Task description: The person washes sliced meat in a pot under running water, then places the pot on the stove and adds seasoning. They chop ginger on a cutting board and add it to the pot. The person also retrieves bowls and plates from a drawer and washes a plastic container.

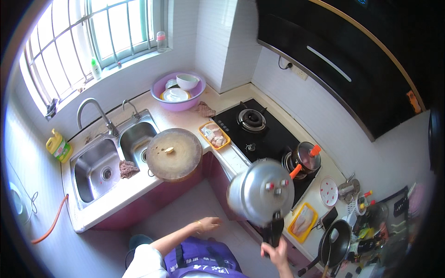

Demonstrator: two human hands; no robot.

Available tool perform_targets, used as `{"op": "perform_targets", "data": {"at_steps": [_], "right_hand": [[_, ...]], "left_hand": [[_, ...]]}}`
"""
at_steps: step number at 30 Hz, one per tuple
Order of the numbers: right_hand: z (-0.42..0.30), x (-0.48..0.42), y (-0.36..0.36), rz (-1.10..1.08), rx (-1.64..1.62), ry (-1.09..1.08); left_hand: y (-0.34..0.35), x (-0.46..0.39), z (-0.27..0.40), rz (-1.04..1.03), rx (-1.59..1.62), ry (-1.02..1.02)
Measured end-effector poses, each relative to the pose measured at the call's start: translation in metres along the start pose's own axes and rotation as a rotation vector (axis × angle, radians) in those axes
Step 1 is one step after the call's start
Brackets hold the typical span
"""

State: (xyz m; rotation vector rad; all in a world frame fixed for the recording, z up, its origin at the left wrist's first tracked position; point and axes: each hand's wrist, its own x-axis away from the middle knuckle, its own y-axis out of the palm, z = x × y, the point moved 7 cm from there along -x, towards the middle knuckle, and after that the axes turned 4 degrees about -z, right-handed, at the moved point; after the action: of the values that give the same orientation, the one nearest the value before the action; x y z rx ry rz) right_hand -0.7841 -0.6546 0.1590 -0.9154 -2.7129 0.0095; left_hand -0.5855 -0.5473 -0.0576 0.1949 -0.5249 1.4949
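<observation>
My right hand (276, 251) grips the black handle of a silver aluminium pressure cooker (267, 191). The lidded cooker hangs in front of the counter's edge, slightly blurred. Two red-topped fittings stand out on its lid. To the left, my left hand (210, 224) hovers above the floor in front of my purple apron (201, 257), with nothing seen in it. A round wooden chopping board (174, 158) lies at the counter corner with a small pale piece, perhaps ginger, on it. Beyond the cooker, an orange-handled saucepan (306, 156) sits on the black gas hob (274, 130).
A yellow tray of raw meat pieces (215, 135) lies left of the hob, and another meat tray (302, 222) lies right. A double steel sink (95, 170), a purple basin (179, 104) of bowls and a wok (339, 239) line the counter. The black range hood (323, 52) hangs above.
</observation>
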Motion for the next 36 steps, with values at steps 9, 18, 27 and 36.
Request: {"op": "perform_targets", "data": {"at_steps": [9, 18, 27, 36], "right_hand": [[-0.046, -0.303, 0.032, 0.192, -0.096, -0.216], [-0.096, -0.524, 0.08, 0.425, 0.072, -0.089], [-0.111, -0.584, 0.075, 0.557, 0.087, 0.055], [-0.121, -0.517, 0.033, 0.625, 0.505, -0.16]], "left_hand": [[-0.169, 0.177, -0.043, 0.317, 0.441, -0.11], [-0.325, 0.231, -0.083, 0.566, 0.603, -0.067], [-0.432, 0.195, -0.049, 0.41, 0.578, -0.008], [-0.399, 0.059, 0.095, -0.103, 0.511, 0.1]]}}
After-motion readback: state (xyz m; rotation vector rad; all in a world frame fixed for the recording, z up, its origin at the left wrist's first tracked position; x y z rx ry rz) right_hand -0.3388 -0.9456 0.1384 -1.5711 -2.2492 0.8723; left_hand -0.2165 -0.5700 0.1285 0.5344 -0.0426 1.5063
